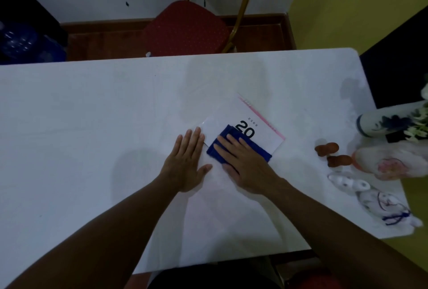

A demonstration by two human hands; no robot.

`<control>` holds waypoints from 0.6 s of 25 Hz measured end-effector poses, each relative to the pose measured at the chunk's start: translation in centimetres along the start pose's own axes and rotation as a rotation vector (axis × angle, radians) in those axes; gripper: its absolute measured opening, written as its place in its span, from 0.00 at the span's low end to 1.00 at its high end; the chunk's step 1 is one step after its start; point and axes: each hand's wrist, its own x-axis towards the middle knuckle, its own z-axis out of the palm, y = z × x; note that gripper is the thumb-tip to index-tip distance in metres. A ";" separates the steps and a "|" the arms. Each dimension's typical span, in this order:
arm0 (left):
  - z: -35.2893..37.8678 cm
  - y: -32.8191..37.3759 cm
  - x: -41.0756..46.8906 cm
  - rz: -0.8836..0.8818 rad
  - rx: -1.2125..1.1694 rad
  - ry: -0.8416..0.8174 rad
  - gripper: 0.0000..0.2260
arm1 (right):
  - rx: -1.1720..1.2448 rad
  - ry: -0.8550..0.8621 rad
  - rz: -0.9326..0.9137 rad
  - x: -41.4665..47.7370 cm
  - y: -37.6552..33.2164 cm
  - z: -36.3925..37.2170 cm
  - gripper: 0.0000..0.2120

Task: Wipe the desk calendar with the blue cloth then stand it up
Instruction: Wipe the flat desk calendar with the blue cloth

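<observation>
Calendar point(245, 124) is lying flat on the white table point(92, 126), a bit right of center, turned at an angle with its pink spiral edge pointing toward the far right. You can read a big "20" on the cover, partly covered by the blue cloth point(220, 149). Right hand point(243, 161) is spread flat, palm down, pressing the folded cloth onto the near part of the calendar, fingers out straight, not gripping anything. Left hand point(187, 163) is also open and flat, sitting on the table just beside the calendar's left corner, fingertips touching or nearly touching its edge, hard to say which. Off to the right there's a blue and white vase point(379, 124) and two small brown figurines point(333, 154), well apart from the calendar.
</observation>
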 end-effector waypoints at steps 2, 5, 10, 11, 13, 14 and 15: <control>0.0 0.0 0.0 -0.005 0.000 0.002 0.40 | -0.042 0.001 0.006 1.0 0.9 0.9 0.25; 0.1 0.0 0.1 -0.011 -0.006 -0.006 0.40 | -0.033 0.030 0.115 5.2 2.3 0.3 0.25; 0.1 0.0 0.0 -0.017 0.000 -0.001 0.40 | 0.019 0.067 0.211 8.1 1.6 0.7 0.28; 0.1 0.1 0.0 -0.013 0.002 0.000 0.40 | 0.031 0.082 0.231 7.2 1.0 1.1 0.27; 0.1 0.1 0.0 -0.007 0.001 0.002 0.40 | 0.039 0.095 0.232 4.4 0.0 2.0 0.28; 0.1 0.1 0.0 -0.005 0.000 0.000 0.40 | 0.036 0.084 0.203 2.4 -0.3 2.4 0.29; 0.1 0.1 0.0 -0.003 0.001 0.000 0.40 | 0.030 0.063 0.151 0.3 -0.1 2.7 0.29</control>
